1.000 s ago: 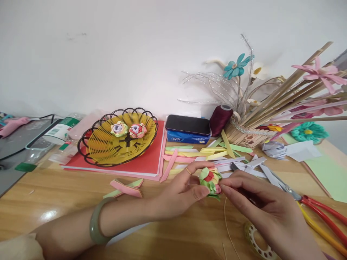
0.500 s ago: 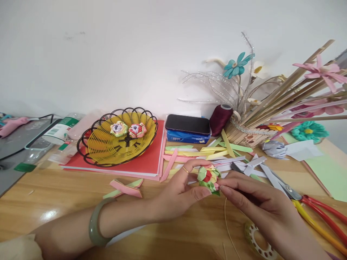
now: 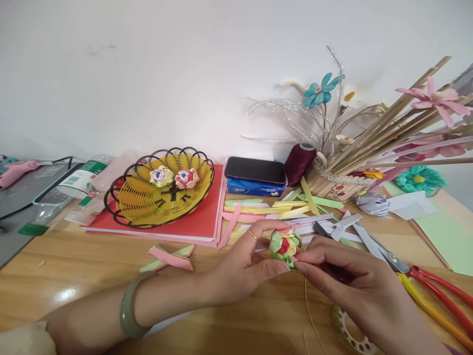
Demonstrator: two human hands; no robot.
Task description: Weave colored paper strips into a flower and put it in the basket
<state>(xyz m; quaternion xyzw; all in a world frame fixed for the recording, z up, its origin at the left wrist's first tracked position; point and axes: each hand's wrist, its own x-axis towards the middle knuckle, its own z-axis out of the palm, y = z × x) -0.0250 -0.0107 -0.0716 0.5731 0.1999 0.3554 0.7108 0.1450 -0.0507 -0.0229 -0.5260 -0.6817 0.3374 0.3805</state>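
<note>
Between my two hands is a folded paper flower (image 3: 285,244) with a red centre, yellow inner petals and green outer petals. My left hand (image 3: 246,264) grips it from the left, thumb in front and index finger curled over the top. At its lower right edge, the thumb and fingertips of my right hand (image 3: 338,276) pinch a petal. The right hand's other fingers are curled and partly hidden. A thin cord (image 3: 311,310) lies on the table below the flower, and a roll of tape (image 3: 349,331) sits partly behind my right wrist.
Folded paper strips (image 3: 291,211) lie scattered behind my hands. Red-and-yellow-handled scissors (image 3: 424,281) lie at right. A yellow woven basket (image 3: 166,204) holds two paper flowers. A phone (image 3: 254,170) rests on a blue pack (image 3: 254,187), beside a maroon thread spool (image 3: 300,165).
My right fingertips have shifted slightly down and left along the flower's lower edge. The left hand keeps its grip, with the flower almost in the same place.
</note>
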